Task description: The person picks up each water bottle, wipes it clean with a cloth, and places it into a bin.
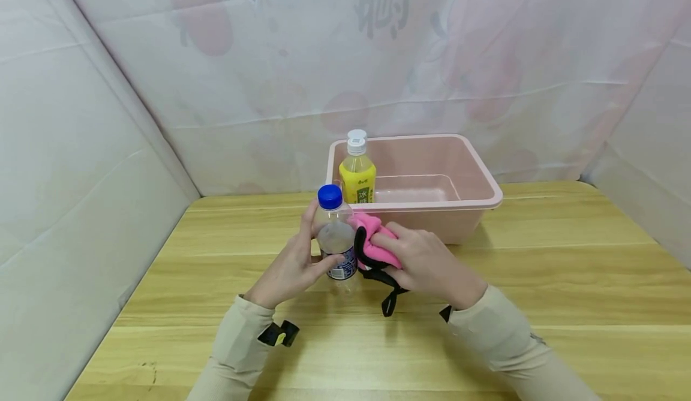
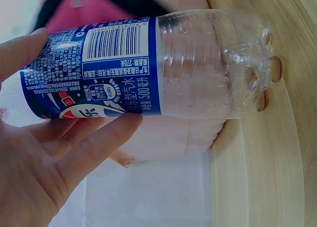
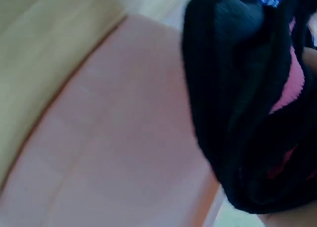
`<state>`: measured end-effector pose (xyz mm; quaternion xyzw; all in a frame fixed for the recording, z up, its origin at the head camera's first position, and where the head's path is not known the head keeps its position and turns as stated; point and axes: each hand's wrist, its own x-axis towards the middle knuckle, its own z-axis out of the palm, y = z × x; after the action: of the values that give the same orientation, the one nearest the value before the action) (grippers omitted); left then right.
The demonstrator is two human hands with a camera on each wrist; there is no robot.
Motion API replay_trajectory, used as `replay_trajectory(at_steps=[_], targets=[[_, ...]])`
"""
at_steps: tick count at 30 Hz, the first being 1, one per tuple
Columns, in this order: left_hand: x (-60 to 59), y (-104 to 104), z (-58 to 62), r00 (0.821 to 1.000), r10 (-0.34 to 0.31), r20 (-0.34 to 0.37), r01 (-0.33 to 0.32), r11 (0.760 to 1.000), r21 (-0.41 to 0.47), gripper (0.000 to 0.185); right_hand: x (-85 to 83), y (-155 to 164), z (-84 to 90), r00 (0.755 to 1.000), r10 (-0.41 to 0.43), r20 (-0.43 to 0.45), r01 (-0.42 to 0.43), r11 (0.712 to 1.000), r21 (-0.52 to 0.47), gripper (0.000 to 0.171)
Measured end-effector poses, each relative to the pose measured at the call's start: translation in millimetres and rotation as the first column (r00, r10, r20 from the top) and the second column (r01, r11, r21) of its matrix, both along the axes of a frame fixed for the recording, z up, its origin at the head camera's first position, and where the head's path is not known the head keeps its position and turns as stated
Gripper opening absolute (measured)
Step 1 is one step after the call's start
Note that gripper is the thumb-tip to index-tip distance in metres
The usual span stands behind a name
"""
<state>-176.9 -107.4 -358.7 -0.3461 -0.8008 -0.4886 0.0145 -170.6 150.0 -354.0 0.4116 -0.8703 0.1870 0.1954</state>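
My left hand (image 1: 294, 263) grips a clear plastic Pepsi bottle (image 2: 208, 64) round its blue label, thumb on one side and fingers on the other. The bottle stands upright with its blue cap (image 1: 330, 197) on, its base close over the wooden table. In my right hand (image 1: 426, 260) is a bunched pink cloth (image 1: 372, 239) with black edging and a hanging black loop. The cloth is against the bottle's right side in the head view. Its black folds (image 3: 233, 103) fill much of the right wrist view and cover most of the fingers there.
Behind the hands stands a pink plastic basin (image 1: 432, 206). At its left end are a yellow-labelled drink bottle (image 1: 357, 176) with a white cap and a second white cap (image 1: 357, 133) behind. A pale printed curtain (image 1: 270, 89) encloses the back and sides of the wooden table (image 1: 567, 269).
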Motion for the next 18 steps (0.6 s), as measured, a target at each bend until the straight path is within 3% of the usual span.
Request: replay_trajectory(at_steps=[4,7,18], targets=[[0.4,0,0.3,1.0,0.017,0.008,-0.017,1.0,-0.014,0.102,-0.5,-2,-11.6,0.99,-0.018,0.143,-0.009,0.982,0.187,0.033],[0.8,0,0.3,0.999,0.031,0.008,-0.03,0.999,-0.025,0.103,-1.7,-3,-19.7,0.983,-0.013,0.181,-0.037,0.961,0.275,0.036],[0.2,0,0.2,0.999,0.033,0.005,-0.033,0.999,-0.033,0.102,-1.2,-3,-23.3,0.982,-0.016,0.189,-0.042,0.953,0.3,0.039]])
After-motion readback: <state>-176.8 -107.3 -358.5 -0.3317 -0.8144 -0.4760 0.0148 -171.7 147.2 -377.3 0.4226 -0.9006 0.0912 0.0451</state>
